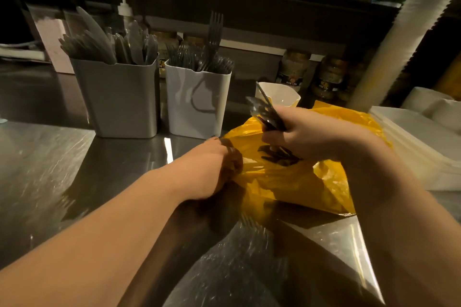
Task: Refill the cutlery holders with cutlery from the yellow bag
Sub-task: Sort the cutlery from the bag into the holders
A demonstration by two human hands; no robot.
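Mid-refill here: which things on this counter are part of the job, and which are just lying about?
Job: yellow bag, cutlery bunch in right hand, left hand gripping bag, grey holder, white holder.
Lying about: pump bottle, jars, white cup, white boxes.

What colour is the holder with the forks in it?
The fork holder is white; head view.

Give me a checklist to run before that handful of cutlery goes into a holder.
1. Grip: right hand holds the cutlery bundle above the bag: ok.
2. Bag: left hand holds the yellow bag at its edge: ok.
3. Bundle's type, forks or knives: cannot tell, blurred.
4. Target: white holder upright, forks in it: ok.
5. Target: grey holder upright, knives in it: ok.
6. Room left in either holder: cannot tell.
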